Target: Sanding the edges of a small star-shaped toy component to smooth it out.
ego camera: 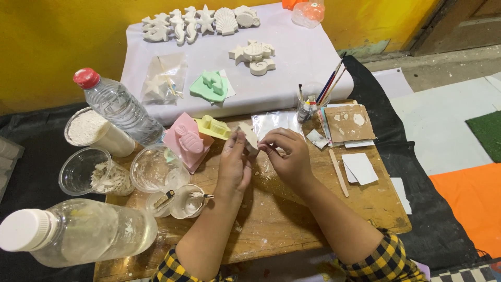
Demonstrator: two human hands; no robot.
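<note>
From the head camera, both hands meet over the middle of the wooden bench (271,219). The left hand (234,164) and the right hand (287,154) pinch a small pale plaster piece (249,137) between their fingertips, each grip pressed together on it, just above the bench. Just left of it lie a pink mould (187,141) and a yellow mould (213,127). Nearer the left edge stand clear plastic cups (83,169), a tub of white powder (88,129) and two water bottles (122,109). A wooden stick (338,172) lies to the right. Beyond, white sea-shaped casts (201,22) rest on a white sheet (292,68).
</note>
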